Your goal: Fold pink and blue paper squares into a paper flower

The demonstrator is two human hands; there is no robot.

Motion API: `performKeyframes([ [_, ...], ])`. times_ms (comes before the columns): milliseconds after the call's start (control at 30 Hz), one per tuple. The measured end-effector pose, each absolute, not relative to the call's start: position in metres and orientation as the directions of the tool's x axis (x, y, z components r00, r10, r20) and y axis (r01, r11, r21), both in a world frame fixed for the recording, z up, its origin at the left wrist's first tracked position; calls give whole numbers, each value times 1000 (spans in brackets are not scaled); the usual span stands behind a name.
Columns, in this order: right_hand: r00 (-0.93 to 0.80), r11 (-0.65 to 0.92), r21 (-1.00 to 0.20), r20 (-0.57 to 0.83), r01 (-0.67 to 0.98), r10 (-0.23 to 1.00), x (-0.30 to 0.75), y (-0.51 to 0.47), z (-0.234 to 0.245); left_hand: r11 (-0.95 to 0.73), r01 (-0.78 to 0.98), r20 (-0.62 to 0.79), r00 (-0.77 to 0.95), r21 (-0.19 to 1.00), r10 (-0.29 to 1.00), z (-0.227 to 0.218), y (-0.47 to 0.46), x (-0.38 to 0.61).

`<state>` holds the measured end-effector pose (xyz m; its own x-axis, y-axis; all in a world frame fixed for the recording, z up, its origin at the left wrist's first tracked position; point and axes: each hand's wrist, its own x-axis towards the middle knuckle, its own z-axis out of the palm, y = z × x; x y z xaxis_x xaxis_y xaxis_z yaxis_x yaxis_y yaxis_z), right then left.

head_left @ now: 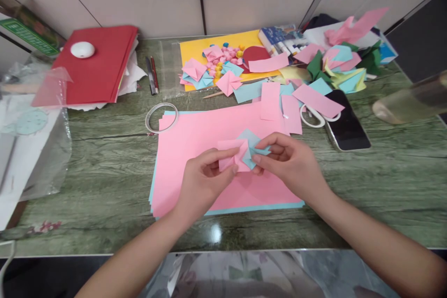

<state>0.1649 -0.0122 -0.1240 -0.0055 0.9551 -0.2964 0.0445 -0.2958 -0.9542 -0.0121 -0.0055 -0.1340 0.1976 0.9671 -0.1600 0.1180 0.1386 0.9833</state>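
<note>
My left hand (pixel 211 172) pinches a folded pink paper piece (pixel 226 146) between thumb and fingers. Against its right side sits a folded light blue paper piece (pixel 247 137), and my right hand (pixel 284 160) grips a pointed flap of it. The two pieces touch and overlap; how they are joined is hidden by my fingers. Both hands are just above a stack of pink sheets (pixel 195 130), with light blue sheets showing at its edges. Folded pink-and-blue pieces (pixel 195 72) lie beyond the stack.
A tape roll (pixel 146 118) rests at the stack's left corner. Pink strips (pixel 270 102), scissors (pixel 312 118) and a phone (pixel 349 123) lie to the right. Pens (pixel 152 74) and a red folder (pixel 101 65) are at the back left. A bottle (pixel 412 100) lies far right.
</note>
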Motion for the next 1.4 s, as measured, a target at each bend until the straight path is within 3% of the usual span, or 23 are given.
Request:
performKeyframes([
  [933,74,-254,-962,-247,103,966,159,-14,-126,70,101,-90,203,992,975,-138,-10,-10],
  [1400,89,-251,-964,-243,90,966,159,-17,-125,114,83,-126,162,990,979,-137,-13,-8],
])
